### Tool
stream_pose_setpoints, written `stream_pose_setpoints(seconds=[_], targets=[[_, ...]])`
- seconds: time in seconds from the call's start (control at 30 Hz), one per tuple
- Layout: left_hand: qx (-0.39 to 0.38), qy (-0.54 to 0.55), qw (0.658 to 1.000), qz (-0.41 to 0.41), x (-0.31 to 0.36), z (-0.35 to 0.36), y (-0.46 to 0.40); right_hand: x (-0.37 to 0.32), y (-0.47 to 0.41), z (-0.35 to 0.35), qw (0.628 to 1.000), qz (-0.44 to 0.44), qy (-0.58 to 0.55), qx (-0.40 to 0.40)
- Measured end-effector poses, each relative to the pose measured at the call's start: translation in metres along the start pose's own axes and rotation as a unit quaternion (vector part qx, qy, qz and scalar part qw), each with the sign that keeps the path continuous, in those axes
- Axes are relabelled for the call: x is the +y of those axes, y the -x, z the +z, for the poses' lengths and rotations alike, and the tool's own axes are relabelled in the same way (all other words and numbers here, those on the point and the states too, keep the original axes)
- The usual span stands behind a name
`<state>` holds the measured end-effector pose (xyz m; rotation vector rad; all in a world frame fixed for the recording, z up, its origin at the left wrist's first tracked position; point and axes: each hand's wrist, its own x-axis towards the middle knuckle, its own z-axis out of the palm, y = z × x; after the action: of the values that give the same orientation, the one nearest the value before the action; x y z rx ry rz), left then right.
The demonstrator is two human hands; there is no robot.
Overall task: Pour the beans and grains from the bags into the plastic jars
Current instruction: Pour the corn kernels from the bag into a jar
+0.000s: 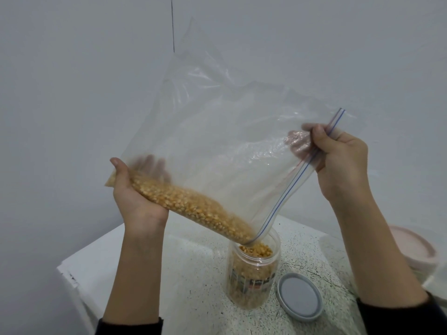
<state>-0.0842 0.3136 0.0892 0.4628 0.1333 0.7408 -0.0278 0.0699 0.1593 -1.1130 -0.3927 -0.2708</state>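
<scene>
Grey lid beside plastic jar, yellow grains inside

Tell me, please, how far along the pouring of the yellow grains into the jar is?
Done: the grey lid lies beside the jar, which is nearly full. In hand: the left hand and right hand tilt the zip bag over its mouth. Left: the grains in the bag.
</scene>
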Motion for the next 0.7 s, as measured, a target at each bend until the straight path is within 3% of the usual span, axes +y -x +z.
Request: stream_pose_setpoints(seconds=[0.7], targets=[[0.000, -0.030, 0.999, 0.014, 0.0064, -0.0004, -0.0008, 0.0077, 0.0042, -0.0031, 1.000, 0.011, 0.014, 0.014]])
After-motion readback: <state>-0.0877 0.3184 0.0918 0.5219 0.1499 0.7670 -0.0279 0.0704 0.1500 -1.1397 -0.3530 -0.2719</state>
